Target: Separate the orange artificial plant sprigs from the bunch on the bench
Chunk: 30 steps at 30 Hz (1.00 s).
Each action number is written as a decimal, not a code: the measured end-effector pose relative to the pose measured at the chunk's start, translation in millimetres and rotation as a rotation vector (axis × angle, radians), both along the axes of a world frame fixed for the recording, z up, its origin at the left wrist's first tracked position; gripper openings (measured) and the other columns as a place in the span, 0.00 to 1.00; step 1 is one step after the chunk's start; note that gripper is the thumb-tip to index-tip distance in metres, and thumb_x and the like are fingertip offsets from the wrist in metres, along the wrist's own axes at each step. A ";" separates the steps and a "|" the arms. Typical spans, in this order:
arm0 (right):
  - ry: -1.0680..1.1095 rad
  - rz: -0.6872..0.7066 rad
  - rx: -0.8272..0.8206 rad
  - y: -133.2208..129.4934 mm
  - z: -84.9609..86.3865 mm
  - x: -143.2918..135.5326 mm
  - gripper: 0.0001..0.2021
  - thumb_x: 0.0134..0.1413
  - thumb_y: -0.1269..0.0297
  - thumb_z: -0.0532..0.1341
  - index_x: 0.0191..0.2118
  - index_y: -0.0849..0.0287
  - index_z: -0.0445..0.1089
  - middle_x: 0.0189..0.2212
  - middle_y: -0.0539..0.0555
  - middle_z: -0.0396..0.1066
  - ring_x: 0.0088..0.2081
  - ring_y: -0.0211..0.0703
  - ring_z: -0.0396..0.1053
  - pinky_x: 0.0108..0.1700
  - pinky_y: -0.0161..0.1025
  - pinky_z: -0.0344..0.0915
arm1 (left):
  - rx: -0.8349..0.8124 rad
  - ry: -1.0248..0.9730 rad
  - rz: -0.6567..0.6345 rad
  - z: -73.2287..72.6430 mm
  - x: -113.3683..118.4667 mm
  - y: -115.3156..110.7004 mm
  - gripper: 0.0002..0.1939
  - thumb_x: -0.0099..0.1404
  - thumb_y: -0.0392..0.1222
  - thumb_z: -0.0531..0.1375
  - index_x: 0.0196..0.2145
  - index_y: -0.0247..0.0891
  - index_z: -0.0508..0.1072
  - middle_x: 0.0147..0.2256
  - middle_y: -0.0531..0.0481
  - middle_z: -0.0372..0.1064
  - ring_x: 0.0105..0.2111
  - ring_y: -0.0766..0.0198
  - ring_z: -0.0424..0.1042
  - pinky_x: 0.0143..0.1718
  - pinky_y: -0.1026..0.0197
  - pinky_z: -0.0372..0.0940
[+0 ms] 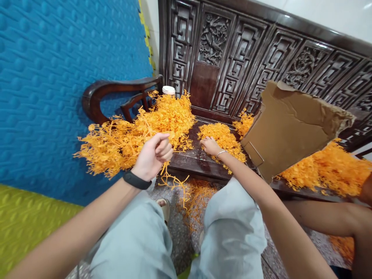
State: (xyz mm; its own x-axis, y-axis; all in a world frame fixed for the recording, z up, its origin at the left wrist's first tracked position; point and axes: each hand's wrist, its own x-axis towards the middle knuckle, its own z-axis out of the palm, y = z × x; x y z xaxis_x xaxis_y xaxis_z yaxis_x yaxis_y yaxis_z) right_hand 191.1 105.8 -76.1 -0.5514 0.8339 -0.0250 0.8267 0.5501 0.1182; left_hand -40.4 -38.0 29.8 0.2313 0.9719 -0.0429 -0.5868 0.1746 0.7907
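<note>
My left hand [154,157], with a black band on the wrist, is closed in a loose fist. A thin orange branched plastic stem [176,181] hangs down below it. Right behind this hand lies a large heap of orange branched plastic pieces [171,114], spilling over the bench's left end. My right hand [210,146], wearing a thin bracelet, is at the left edge of a smaller orange heap [222,135]. Its fingers are bent downward and look slightly apart, with nothing visible in them; their undersides are hidden.
The dark carved wooden bench [200,159] has an armrest [95,97] at left. A bent cardboard sheet [293,128] stands at right before more orange pieces [334,166]. A white-lidded container [168,90] sits behind the heap. Orange scraps [200,197] litter the floor. Another person's arm [322,219] is at right.
</note>
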 end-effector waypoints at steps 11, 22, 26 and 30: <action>-0.162 0.098 -0.199 1.3 -18.7 -12.4 0.30 0.49 0.76 0.50 0.60 0.54 0.51 0.61 0.53 0.49 0.60 0.53 0.45 0.57 0.59 0.43 | 0.012 0.058 -0.010 -1.0 1.7 0.5 0.25 0.61 0.36 0.48 0.07 0.37 0.49 0.09 0.58 0.36 0.10 0.74 0.42 0.12 0.67 0.42; 0.239 0.029 -0.110 -3.3 0.9 -18.6 0.24 0.48 0.79 0.50 0.52 0.60 0.64 0.53 0.60 0.60 0.54 0.50 0.56 0.54 0.53 0.51 | 0.001 0.031 -0.022 -0.2 -5.7 -2.6 0.27 0.63 0.38 0.46 0.07 0.37 0.46 0.09 0.57 0.35 0.10 0.74 0.41 0.13 0.67 0.43; 0.683 -0.024 -0.481 -16.8 21.3 -39.3 0.16 0.49 0.78 0.51 0.42 0.67 0.69 0.43 0.60 0.69 0.46 0.41 0.66 0.50 0.41 0.60 | -0.041 -0.044 -0.054 3.8 -6.7 -4.4 0.30 0.65 0.47 0.43 0.08 0.37 0.39 0.09 0.56 0.32 0.10 0.73 0.42 0.12 0.66 0.43; 1.064 0.135 -0.962 -41.9 49.0 -49.9 0.19 0.43 0.78 0.54 0.44 0.61 0.67 0.47 0.55 0.68 0.46 0.40 0.67 0.45 0.37 0.64 | -0.072 -0.088 -0.084 6.0 -4.3 -3.6 0.31 0.65 0.52 0.40 0.09 0.37 0.36 0.09 0.56 0.31 0.08 0.72 0.43 0.12 0.65 0.43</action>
